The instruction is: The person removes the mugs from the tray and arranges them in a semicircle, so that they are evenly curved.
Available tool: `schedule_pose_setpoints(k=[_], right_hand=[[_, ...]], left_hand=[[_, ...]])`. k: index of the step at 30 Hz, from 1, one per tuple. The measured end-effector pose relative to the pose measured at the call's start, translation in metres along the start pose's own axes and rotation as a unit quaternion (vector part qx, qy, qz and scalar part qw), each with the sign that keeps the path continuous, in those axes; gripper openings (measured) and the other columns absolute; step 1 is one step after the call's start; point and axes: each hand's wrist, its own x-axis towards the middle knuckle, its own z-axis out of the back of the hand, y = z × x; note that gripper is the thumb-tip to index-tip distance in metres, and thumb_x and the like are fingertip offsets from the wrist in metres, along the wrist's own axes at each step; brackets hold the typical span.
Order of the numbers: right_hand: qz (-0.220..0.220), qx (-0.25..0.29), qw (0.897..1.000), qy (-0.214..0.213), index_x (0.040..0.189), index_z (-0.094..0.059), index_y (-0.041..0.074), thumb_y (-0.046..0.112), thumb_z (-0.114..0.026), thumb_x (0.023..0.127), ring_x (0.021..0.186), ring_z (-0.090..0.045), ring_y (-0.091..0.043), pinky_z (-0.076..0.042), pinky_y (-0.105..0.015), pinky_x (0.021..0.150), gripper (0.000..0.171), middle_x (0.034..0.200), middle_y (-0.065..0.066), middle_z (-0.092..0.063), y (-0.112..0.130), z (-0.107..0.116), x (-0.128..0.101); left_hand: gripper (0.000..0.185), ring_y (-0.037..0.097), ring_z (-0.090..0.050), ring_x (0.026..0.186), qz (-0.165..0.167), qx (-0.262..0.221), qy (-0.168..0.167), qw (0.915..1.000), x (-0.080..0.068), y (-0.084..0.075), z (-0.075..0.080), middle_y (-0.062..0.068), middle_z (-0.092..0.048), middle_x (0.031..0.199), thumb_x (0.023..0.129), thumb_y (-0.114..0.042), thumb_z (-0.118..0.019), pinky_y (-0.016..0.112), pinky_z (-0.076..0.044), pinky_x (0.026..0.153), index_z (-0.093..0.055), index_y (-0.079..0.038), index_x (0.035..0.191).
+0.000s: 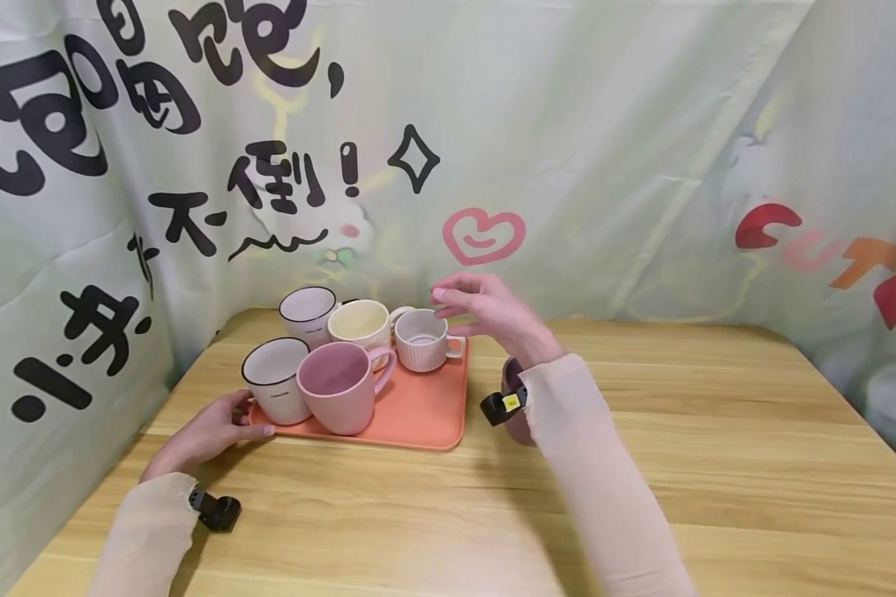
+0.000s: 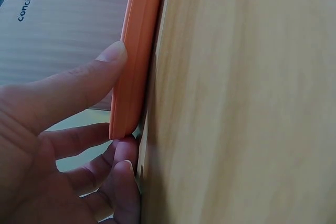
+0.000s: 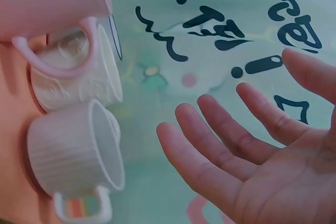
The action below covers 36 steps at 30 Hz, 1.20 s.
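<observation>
At the front left corner of an orange-pink tray (image 1: 418, 406), my left hand (image 1: 212, 427) grips the edge. Its thumb lies along the front rim in the left wrist view, and the other fingers bend around the corner. My right hand (image 1: 500, 315) hovers beside and above a small ribbed white cup (image 1: 421, 352), fingers spread and holding nothing. On the tray with that cup are a large pink mug (image 1: 339, 398), a dark-rimmed white mug (image 1: 280, 404), a second dark-rimmed mug (image 1: 308, 327) and a cream cup (image 1: 360, 323).
Right of the tray, a dusky purple mug (image 1: 521, 429) stands on the wooden table (image 1: 717, 464), partly hidden by my right wrist. A printed curtain (image 1: 605, 166) hangs behind the table and along its left side.
</observation>
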Motion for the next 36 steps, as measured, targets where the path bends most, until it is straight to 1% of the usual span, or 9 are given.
schedule_pose_setpoints(k=[14,19,23,25,27,28,31,34,36], right_hand=[[-0.009,0.065,0.998,0.018,0.134,-0.054,-0.009,0.013,-0.057,0.103,0.127,-0.053,-0.045,-0.04,-0.058,0.105,0.038,0.135,-0.026,-0.056,-0.035,-0.039,0.009],[-0.005,0.065,0.997,0.031,0.134,-0.053,-0.011,0.012,-0.057,0.102,0.126,-0.053,-0.045,-0.039,-0.058,0.106,0.039,0.133,-0.026,-0.057,-0.041,-0.046,0.011],[-0.002,0.078,0.996,0.035,0.132,-0.054,-0.012,0.009,-0.059,0.101,0.111,-0.063,-0.033,-0.042,-0.055,0.104,0.038,0.115,-0.014,-0.066,-0.044,-0.049,0.013],[0.006,0.092,0.995,0.037,0.13,-0.053,-0.014,0.007,-0.059,0.1,0.097,-0.065,-0.023,-0.047,-0.047,0.099,0.037,0.103,-0.005,-0.067,-0.047,-0.051,0.014],[0.017,0.108,0.993,0.05,0.127,-0.052,-0.018,0.004,-0.057,0.101,0.077,-0.057,-0.014,-0.049,-0.035,0.085,0.035,0.092,-0.002,-0.062,-0.049,-0.053,0.015],[0.023,0.116,0.992,0.054,0.128,-0.051,-0.019,0.003,-0.056,0.101,0.076,-0.056,-0.012,-0.049,-0.032,0.082,0.035,0.091,-0.002,-0.062,-0.05,-0.053,0.016],[0.034,0.129,0.989,0.067,0.129,-0.051,-0.02,0.001,-0.054,0.102,0.084,-0.061,-0.017,-0.05,-0.032,0.086,0.035,0.1,-0.014,-0.067,-0.054,-0.056,0.019],[0.033,0.12,0.99,0.07,0.134,-0.051,-0.017,0.003,-0.054,0.103,0.115,-0.062,-0.03,-0.045,-0.047,0.104,0.038,0.126,-0.026,-0.063,-0.055,-0.059,0.02],[0.03,0.119,0.99,0.071,0.136,-0.05,-0.016,0.005,-0.053,0.103,0.124,-0.057,-0.035,-0.039,-0.053,0.108,0.039,0.134,-0.029,-0.058,-0.056,-0.061,0.021]], left_hand=[[0.085,0.036,-0.054,0.1,-0.001,0.007,-0.002,1.0,0.001,0.001,-0.001,0.027,-0.056,0.115,0.091,-0.024,-0.079,0.042,-0.048,0.08,-0.03,0.022,0.144],[0.081,0.032,-0.052,0.094,-0.009,-0.006,-0.004,0.9999,-0.002,0.002,-0.001,0.02,-0.056,0.105,0.091,-0.02,-0.079,0.037,-0.046,0.073,-0.032,0.022,0.142],[0.08,0.031,-0.051,0.093,-0.01,-0.014,-0.007,0.9998,-0.003,0.003,-0.002,0.018,-0.056,0.104,0.09,-0.018,-0.079,0.036,-0.045,0.071,-0.033,0.022,0.142],[0.08,0.032,-0.051,0.093,-0.011,-0.016,-0.006,0.9998,-0.003,0.004,-0.002,0.019,-0.056,0.105,0.091,-0.018,-0.079,0.036,-0.045,0.071,-0.032,0.022,0.142],[0.08,0.031,-0.051,0.094,-0.009,-0.018,-0.006,0.9998,-0.003,0.003,-0.003,0.019,-0.056,0.106,0.09,-0.018,-0.079,0.035,-0.045,0.071,-0.032,0.022,0.142],[0.08,0.031,-0.051,0.093,-0.011,-0.018,-0.006,0.9998,-0.002,0.003,-0.003,0.019,-0.056,0.105,0.091,-0.017,-0.079,0.035,-0.045,0.07,-0.032,0.022,0.142],[0.08,0.031,-0.051,0.093,-0.015,-0.018,-0.008,0.9997,-0.001,0.003,-0.003,0.019,-0.056,0.105,0.091,-0.017,-0.078,0.036,-0.045,0.07,-0.032,0.022,0.142],[0.079,0.031,-0.051,0.093,-0.013,-0.017,-0.009,0.9997,0.0,0.002,-0.003,0.019,-0.056,0.104,0.091,-0.017,-0.078,0.036,-0.045,0.07,-0.032,0.022,0.142],[0.08,0.031,-0.051,0.093,-0.011,-0.018,-0.009,0.9997,0.0,0.001,-0.002,0.019,-0.055,0.105,0.091,-0.017,-0.078,0.035,-0.045,0.07,-0.032,0.022,0.142]])
